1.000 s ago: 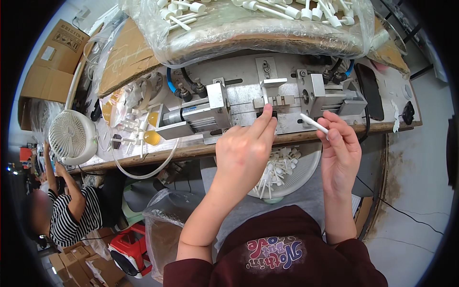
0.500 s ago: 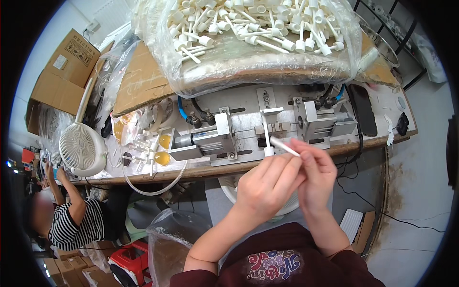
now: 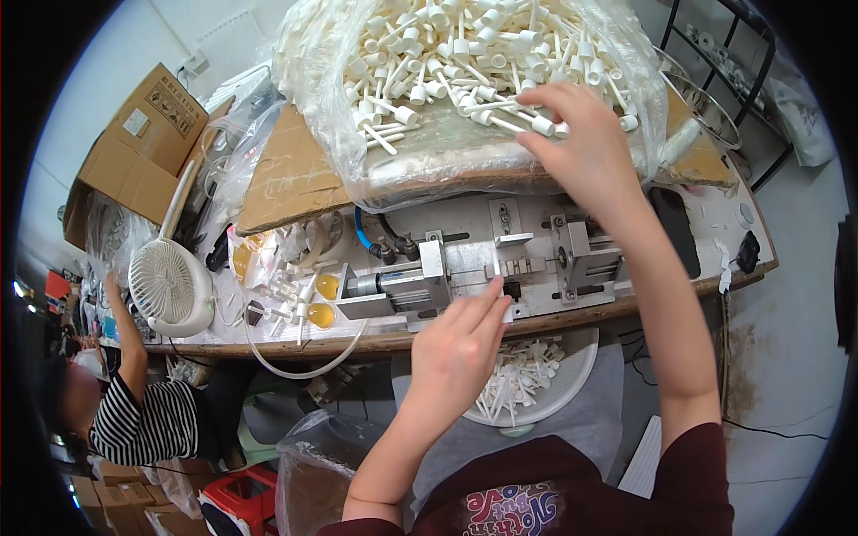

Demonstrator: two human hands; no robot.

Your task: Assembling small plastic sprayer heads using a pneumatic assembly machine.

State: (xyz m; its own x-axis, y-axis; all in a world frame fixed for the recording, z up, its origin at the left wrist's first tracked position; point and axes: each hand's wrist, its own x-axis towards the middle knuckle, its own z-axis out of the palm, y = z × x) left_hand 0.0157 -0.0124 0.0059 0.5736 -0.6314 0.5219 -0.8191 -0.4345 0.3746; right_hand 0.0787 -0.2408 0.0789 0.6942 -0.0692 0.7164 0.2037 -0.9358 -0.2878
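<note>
One white capped stick (image 3: 543, 125) lay near the plastic bag's (image 3: 429, 170) front edge, roughly left-to-right, between the wide-parted fingers of the right hand (image 3: 585, 143); the left hand (image 3: 451, 353), grip unclear, was farther, at the bench's (image 3: 384, 332) front edge.

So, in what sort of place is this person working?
Probably a small assembly workshop: a metal fixture, a big heap of similar white parts and a round basket holding more white pieces.

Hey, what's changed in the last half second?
The right hand has moved forward to the pile of white capped sticks; the white stick it held no longer shows. The left hand, then beside it, has gone to the metal fixture. The fan stayed put.
</note>
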